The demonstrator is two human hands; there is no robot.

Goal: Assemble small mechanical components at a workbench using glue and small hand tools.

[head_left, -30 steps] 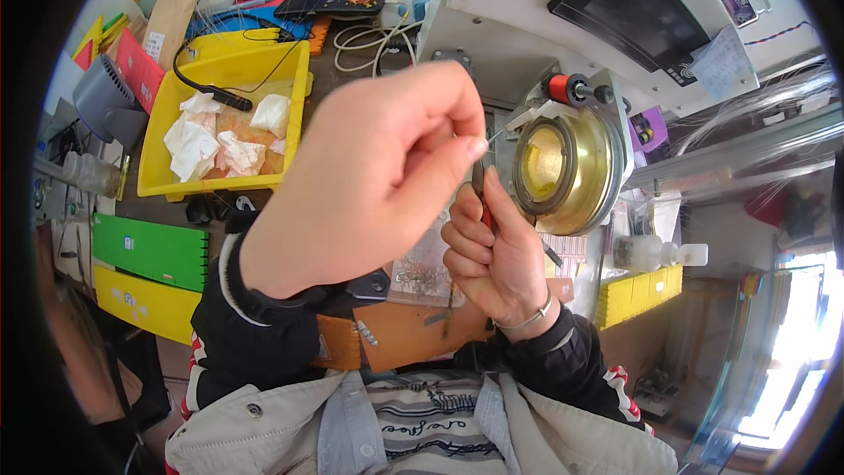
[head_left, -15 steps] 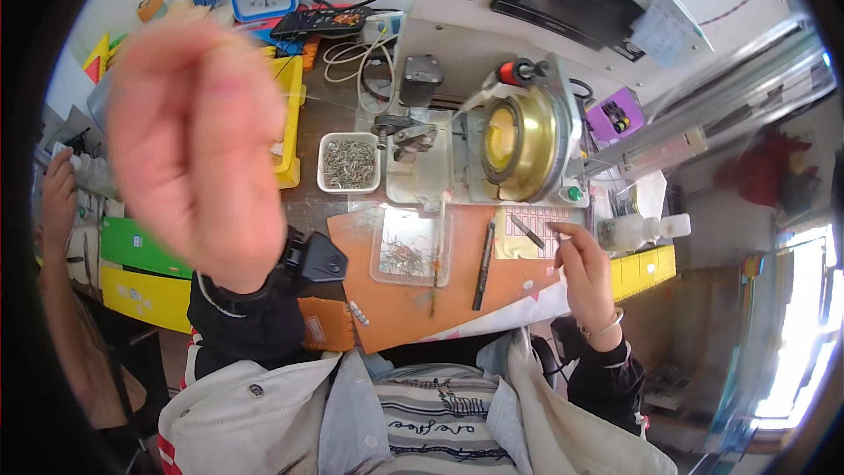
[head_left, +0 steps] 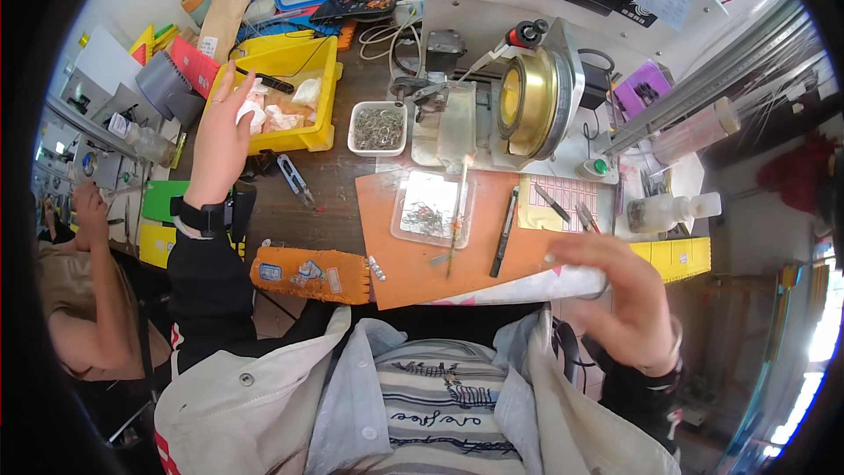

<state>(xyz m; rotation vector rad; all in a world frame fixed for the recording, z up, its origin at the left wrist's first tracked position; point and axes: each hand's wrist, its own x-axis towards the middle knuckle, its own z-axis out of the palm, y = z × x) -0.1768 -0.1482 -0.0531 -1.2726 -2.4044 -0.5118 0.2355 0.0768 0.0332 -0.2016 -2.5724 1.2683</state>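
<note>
My left hand [head_left: 220, 145] is at the left rim of the yellow plastic bin [head_left: 325, 127], with its fingers stretched out and apart. White crumpled plastic bags [head_left: 286, 119] lie in the bin beside the fingers; whether the fingertips touch one is hard to tell. My right hand [head_left: 620, 295], somewhat blurred, hovers over the front table edge at the right. Thumb and forefinger are apart there, and I see nothing between them. Closest to it are red-tipped tweezers [head_left: 587, 218] and a dark pointed tool [head_left: 552, 202] on a yellow sheet [head_left: 534, 218].
A white tub of small metal pieces [head_left: 378, 129] stands behind a clear tray [head_left: 407, 237] on the orange mat [head_left: 387, 273]. A black pen-like tool [head_left: 504, 233] lies right of the tray. At the back is a machine with a gold wheel [head_left: 527, 105]. Wire cutters [head_left: 294, 180] lie left; another person sits far left.
My left hand has come down from close before the camera to the bin, its fingers now extended. The right hand has moved right and nearer to me, its fingers spreading. The whole view has shifted.
</note>
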